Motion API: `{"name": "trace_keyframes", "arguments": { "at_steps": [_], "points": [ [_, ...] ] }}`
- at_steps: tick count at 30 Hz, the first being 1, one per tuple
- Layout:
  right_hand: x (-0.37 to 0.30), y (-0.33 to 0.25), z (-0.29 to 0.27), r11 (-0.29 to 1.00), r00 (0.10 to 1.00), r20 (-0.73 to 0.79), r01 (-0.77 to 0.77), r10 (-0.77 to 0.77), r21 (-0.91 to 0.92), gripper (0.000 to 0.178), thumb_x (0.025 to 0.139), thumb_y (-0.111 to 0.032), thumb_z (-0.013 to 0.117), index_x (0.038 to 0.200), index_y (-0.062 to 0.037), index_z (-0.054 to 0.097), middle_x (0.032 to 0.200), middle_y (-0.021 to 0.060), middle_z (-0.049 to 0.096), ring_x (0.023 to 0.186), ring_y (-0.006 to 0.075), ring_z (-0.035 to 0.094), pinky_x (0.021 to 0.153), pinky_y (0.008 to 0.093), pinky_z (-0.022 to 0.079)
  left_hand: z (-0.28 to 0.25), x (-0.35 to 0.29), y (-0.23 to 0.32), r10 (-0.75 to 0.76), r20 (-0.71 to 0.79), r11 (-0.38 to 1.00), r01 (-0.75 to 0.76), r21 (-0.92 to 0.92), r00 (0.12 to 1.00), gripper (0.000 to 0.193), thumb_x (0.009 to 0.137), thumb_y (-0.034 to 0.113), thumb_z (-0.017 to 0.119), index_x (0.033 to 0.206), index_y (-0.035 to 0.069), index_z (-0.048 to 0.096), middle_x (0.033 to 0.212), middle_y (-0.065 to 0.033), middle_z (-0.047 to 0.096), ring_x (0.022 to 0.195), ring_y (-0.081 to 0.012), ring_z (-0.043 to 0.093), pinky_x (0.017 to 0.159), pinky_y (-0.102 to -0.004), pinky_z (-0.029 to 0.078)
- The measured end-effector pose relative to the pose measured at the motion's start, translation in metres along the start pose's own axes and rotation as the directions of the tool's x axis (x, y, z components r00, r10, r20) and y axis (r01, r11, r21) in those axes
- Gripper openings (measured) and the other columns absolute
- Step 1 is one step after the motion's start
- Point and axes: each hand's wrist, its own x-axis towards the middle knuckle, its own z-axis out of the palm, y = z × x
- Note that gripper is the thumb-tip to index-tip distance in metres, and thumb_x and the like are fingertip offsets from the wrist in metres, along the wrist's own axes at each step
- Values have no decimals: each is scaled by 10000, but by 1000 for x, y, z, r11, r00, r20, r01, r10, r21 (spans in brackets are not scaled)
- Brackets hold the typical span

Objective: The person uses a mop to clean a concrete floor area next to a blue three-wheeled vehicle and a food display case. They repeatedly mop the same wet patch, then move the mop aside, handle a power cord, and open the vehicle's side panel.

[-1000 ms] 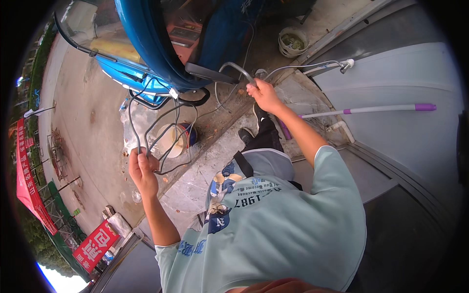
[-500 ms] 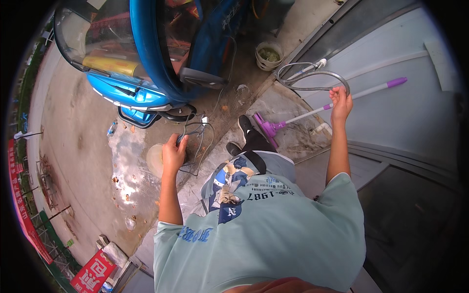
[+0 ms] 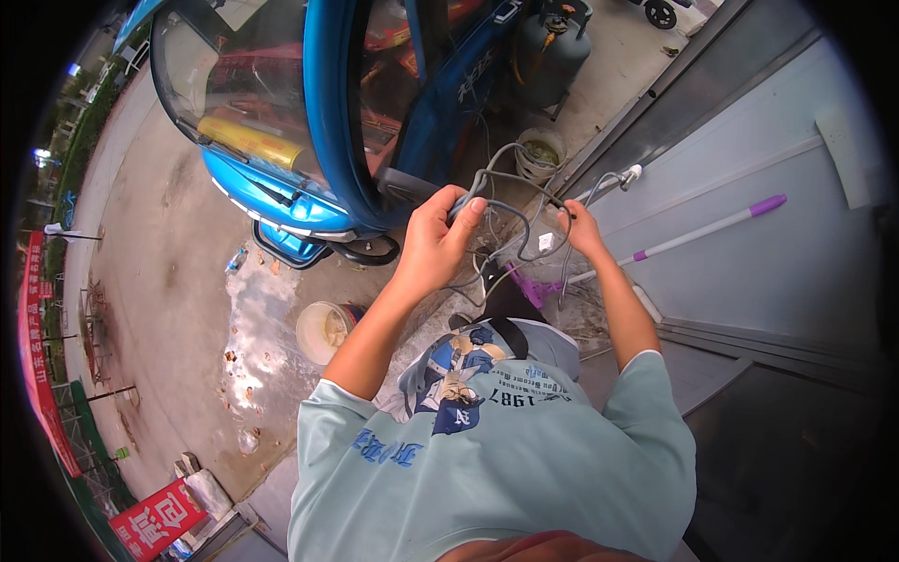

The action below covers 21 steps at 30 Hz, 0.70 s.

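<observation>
Loops of a grey cable (image 3: pixel 529 214) hang between my hands in front of my body. My left hand (image 3: pixel 438 242) is closed around gathered turns of it, thumb pressed on top. My right hand (image 3: pixel 584 232), to the right, pinches the cable with bent fingers; its exact hold is partly hidden. A white plug-like block (image 3: pixel 545 242) shows among the loops. Behind my right hand, a grey flexible hose (image 3: pixel 599 180) runs to a white fitting (image 3: pixel 632 173) by the wall. Below the loops lies the purple head of a long-handled mop or broom (image 3: pixel 536 288).
A blue vehicle with a clear windscreen (image 3: pixel 323 112) stands ahead on the left. A pale bucket (image 3: pixel 318 332) sits on the wet ground left of me, another bucket (image 3: pixel 540 155) farther ahead. Beyond it is a gas cylinder (image 3: pixel 554 51). The pale wall (image 3: pixel 730 178) bounds my right side.
My left hand has risen and moved right with the cable. My right hand has let go of the metal hose, come inward and lower, and taken hold of the cable loops.
</observation>
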Motion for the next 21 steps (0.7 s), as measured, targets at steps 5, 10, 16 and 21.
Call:
{"name": "trace_keyframes", "arguments": {
  "at_steps": [5,10,16,21],
  "points": [
    [173,-134,-17,963,998,-53,-2,17,269,218,921,-199,598,1048,-37,668,876,164,721,869,313,706,770,399,538,-6,53,25,50,-108,936,-84,-342,993,293,1027,313,578,916,44,544,591,42,413,498,-42,384,478,-228,353],
    [309,-270,-29,943,938,-99,334,-333,-11,296,947,-313,578,1074,-59,660,998,168,717,967,377,670,856,461,524,-2,118,54,64,-147,902,-121,-416,987,277,1043,295,543,914,53,509,572,36,381,480,-56,330,488,-248,363],
    [446,-341,-23,831,798,-231,535,-557,-153,394,863,-406,689,973,-43,586,934,162,697,848,374,692,701,449,553,17,209,76,93,-183,928,-152,-341,979,251,1069,267,462,996,29,499,603,34,336,490,-61,302,511,-252,363],
    [490,-340,-14,755,728,-202,619,-655,-218,557,718,-517,801,938,-61,569,904,128,691,808,323,711,643,417,555,20,271,78,91,-223,920,-168,-355,971,253,1066,259,480,1019,11,499,604,30,359,521,-64,310,535,-263,393]
  ]
}}
